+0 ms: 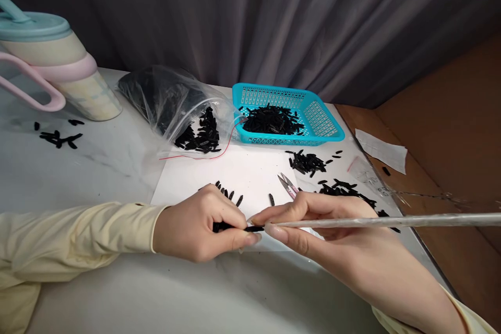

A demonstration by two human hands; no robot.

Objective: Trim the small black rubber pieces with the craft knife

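Note:
My left hand (pixel 203 222) is closed in a pinch on a small black elongated piece (pixel 254 228); more black shows inside its curled fingers. My right hand (pixel 332 235) meets it, thumb and fingers closed on a long pale tapered stick (pixel 371 221). The stick's thin tip lies at the right fingertips, beside the black piece; whether they touch I cannot tell. Under both hands lies a white sheet (pixel 250 172), with several loose black pieces (pixel 229 193) just beyond the left knuckles. Thread snips (pixel 287 186) lie behind my right hand, their handles partly hidden.
A blue basket (pixel 289 140) of black pieces stands at the back, beside a clear zip bag (pixel 176 104) spilling similar ones. Loose piles (pixel 309 162) lie at right, and a scatter (pixel 60 138) at left. A handled tumbler (pixel 58 62) stands back left. Paper (pixel 381 150) lies at right.

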